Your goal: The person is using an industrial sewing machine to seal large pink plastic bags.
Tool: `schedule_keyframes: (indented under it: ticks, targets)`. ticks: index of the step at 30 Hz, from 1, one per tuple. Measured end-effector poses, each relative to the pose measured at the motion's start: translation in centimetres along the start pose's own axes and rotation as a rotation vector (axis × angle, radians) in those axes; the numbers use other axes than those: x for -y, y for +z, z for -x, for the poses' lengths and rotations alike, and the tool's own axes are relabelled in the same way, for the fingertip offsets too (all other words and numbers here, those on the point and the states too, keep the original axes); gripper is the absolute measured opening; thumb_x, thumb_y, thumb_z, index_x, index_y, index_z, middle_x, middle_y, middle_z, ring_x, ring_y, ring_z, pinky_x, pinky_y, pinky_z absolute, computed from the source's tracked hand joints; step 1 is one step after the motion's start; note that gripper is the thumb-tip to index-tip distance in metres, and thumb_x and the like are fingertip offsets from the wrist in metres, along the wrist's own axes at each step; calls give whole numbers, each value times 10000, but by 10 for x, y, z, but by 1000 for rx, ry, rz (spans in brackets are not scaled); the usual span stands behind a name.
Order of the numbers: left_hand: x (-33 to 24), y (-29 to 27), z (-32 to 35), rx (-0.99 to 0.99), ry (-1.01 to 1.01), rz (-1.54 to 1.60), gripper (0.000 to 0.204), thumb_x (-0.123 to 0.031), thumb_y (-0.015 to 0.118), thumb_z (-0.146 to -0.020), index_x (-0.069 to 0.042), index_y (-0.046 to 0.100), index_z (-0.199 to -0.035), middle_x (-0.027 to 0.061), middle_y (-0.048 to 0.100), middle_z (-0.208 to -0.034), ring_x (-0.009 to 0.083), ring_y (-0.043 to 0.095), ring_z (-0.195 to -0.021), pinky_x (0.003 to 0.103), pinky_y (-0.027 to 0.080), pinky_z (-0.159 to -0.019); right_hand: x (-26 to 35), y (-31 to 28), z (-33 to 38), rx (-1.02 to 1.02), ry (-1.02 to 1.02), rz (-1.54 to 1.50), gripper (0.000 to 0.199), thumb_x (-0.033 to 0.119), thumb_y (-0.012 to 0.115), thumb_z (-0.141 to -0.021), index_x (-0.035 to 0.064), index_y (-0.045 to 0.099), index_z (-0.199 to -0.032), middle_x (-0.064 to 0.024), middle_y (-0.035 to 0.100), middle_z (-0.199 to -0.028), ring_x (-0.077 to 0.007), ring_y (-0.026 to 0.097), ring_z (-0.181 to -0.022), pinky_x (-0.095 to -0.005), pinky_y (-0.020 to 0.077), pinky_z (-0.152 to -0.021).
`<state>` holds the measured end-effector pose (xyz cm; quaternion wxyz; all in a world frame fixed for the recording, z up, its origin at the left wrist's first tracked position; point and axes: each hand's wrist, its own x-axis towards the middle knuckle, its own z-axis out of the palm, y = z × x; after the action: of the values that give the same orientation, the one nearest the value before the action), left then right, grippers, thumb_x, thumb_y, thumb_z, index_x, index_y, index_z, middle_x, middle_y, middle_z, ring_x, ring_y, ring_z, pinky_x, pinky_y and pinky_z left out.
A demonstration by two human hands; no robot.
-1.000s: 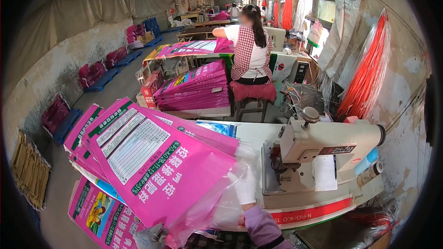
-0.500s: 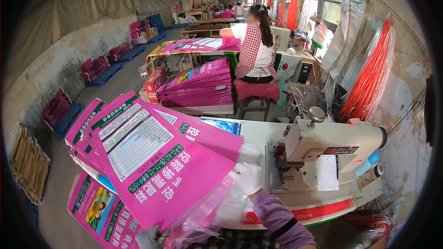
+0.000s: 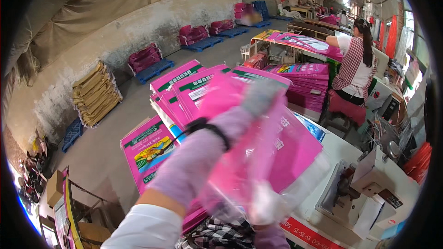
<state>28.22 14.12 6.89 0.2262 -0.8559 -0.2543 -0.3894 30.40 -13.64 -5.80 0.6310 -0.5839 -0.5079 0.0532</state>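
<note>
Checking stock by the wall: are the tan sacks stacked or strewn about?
Stacked: the tan sacks lie flat in one leaning pile against the wall.

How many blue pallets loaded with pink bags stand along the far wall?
4 visible: nearest pallet by the tan sack stack, second pallet, third pallet, and a blurry farthest pallet. More may be hidden beyond it.

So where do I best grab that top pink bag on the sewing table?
Probably by the near open end of the top pink bag, coming from the person's side: its clear liner hangs loose there, while the far end lies flat on the stack. The left hand is raised over it, blurred.
</note>
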Motion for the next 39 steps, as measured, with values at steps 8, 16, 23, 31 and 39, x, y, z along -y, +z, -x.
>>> schedule_keyframes:
  ticks: [8,16,23,31,39]
  targets:
    - [-221,156,-4,718,483,778,320,-123,570,-868,-157,692,-1161,139,694,-991,280,674,-884,408,536,-780,-124,-197,106,378,617,588,280,149,622,-864,33,676,-1113,-151,703,-942,-261,686,-828,-318,518,-714]
    - [-277,179,21,748,589,543,183,-140,592,-785,-184,719,-910,50,691,-908,259,665,-832,379,531,-736,-102,-249,110,243,408,845,348,97,638,-788,121,690,-1131,-102,660,-733,-279,661,-647,-322,496,-589]
    - [-268,148,30,920,393,833,211,-151,646,-790,-186,737,-978,43,675,-1023,202,661,-870,327,536,-732,-85,-242,160,-33,721,163,249,145,617,-871,159,722,-1097,-151,678,-773,-273,686,-669,-330,503,-601]
    - [-299,-27,35,667,1050,100,336,-179,551,-896,-7,588,-1182,108,655,-1099,292,625,-1015,545,439,-992,-115,-225,44,101,532,468,356,207,561,-882,187,631,-1230,-137,642,-697,-343,643,-640,-447,483,-560]
    - [-156,23,23,796,1100,-118,175,-189,604,-873,-121,585,-1034,58,610,-919,256,595,-957,438,376,-1085,-152,-213,19,-55,542,212,311,46,524,-881,104,708,-1124,-127,653,-676,-218,623,-559,-354,508,-578]
